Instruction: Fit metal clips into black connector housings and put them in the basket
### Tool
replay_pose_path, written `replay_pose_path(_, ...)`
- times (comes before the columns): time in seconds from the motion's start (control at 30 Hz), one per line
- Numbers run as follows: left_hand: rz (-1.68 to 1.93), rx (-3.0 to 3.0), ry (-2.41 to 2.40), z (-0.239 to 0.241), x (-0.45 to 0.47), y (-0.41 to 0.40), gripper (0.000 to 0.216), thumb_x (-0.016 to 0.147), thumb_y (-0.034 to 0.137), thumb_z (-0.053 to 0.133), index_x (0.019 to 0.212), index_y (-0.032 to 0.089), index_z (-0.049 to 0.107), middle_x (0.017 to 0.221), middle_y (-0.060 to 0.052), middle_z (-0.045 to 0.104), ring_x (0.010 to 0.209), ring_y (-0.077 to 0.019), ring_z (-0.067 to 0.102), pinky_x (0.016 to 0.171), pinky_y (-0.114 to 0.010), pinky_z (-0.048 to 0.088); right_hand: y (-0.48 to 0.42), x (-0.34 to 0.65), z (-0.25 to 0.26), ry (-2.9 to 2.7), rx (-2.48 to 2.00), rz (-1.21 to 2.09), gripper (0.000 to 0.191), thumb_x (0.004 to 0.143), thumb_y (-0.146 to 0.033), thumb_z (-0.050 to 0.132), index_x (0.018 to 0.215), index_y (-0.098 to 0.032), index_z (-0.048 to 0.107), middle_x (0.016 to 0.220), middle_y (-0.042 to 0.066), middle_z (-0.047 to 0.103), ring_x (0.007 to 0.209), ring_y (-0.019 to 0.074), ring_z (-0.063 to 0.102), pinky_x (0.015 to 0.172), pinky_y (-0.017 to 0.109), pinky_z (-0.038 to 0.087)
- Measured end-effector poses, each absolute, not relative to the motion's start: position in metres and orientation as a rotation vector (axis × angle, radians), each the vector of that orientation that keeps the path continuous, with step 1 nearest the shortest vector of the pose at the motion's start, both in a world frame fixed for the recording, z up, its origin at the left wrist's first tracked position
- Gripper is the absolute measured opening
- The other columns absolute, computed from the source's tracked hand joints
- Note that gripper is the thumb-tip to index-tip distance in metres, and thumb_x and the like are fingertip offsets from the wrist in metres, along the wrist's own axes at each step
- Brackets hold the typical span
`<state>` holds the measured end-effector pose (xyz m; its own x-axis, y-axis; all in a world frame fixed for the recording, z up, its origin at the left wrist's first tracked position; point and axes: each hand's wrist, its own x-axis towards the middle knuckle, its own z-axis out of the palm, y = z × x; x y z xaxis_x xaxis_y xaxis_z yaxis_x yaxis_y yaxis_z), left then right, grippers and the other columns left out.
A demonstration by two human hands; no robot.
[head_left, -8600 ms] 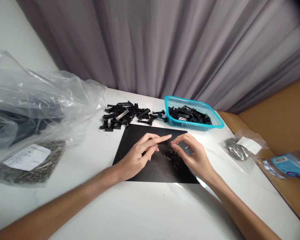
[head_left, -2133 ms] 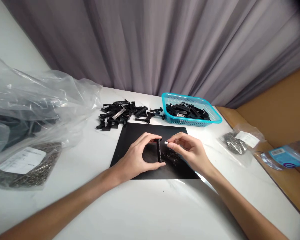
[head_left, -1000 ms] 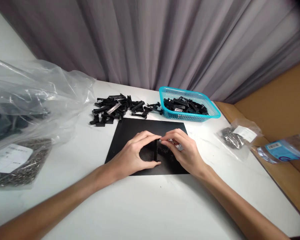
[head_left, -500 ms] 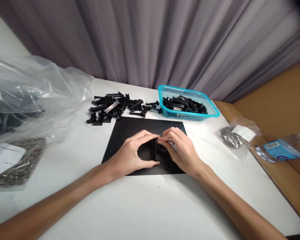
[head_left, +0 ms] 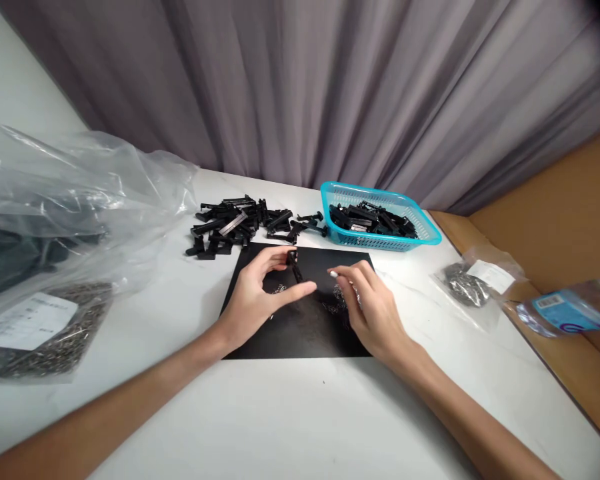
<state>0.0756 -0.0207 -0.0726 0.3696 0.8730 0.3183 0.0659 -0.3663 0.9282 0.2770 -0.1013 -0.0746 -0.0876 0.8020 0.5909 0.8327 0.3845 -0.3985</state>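
Observation:
My left hand (head_left: 261, 292) pinches a small black plastic connector (head_left: 295, 265) between thumb and fingers, holding it tilted above a black mat (head_left: 280, 333). My right hand (head_left: 367, 308) hovers just right of it over a scatter of small metal pins (head_left: 336, 300) on the mat, fingers curled together; whether a pin is pinched in them is too small to tell. A gap separates the two hands.
A pile of black connectors (head_left: 240, 223) lies behind the mat. A turquoise basket (head_left: 427, 228) with more black parts stands at back right. Clear plastic bags (head_left: 55, 200) and a bag of metal pins (head_left: 35, 330) lie left; smaller bags (head_left: 473, 280) right, by a cardboard edge (head_left: 555, 333).
My hands were joined at the upright connector; now they have parted. The left hand has lifted the connector up and back, tilted, and the right hand has drawn away over the pins.

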Motion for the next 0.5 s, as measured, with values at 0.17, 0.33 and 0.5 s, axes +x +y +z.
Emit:
replay_pose_path(0.17, 1.291, 1.509, 0.951, -0.073, 0.077, -0.016, 0.051, 0.074, 0.038, 0.089, 0.116, 0.022, 0.066, 0.118, -0.007, 0.07, 0.119, -0.0264, 0.064, 0.108, -0.043, 0.047, -0.113, 0.247, -0.08, -2.135, -1.349, -0.021, 0.028, 0.108, -0.031, 0.048, 0.125, -0.018, 0.066, 0.092, 0.009, 0.062, 0.076, 0.02, 0.061, 0.064, 0.033, 0.05)
replay_pose_path(0.33, 1.322, 1.5, 0.984, -0.075, 0.076, -0.013, 0.055, 0.071, 0.039, 0.09, 0.117, 0.023, 0.065, 0.117, -0.006, 0.07, 0.119, -0.0261, 0.064, 0.107, -0.043, 0.047, -0.119, 0.234, -0.084, -2.337, -1.244, 0.041, 0.04, 0.108, -0.036, 0.048, 0.141, -0.018, 0.061, 0.089, 0.006, 0.061, 0.072, 0.0188, 0.058, 0.065, 0.033, 0.051)
replay_pose_path(0.5, 1.314, 1.499, 1.003, -0.077, 0.076, -0.012, 0.056, 0.07, 0.04, 0.091, 0.117, 0.023, 0.065, 0.117, -0.006, 0.07, 0.118, -0.0263, 0.064, 0.106, -0.044, 0.046, -0.119, 0.232, -0.086, -2.415, -1.321, 0.148, 0.048, 0.109, -0.044, 0.045, 0.148, -0.019, 0.056, 0.099, 0.009, 0.063, 0.081, 0.0211, 0.06, 0.072, 0.037, 0.055)
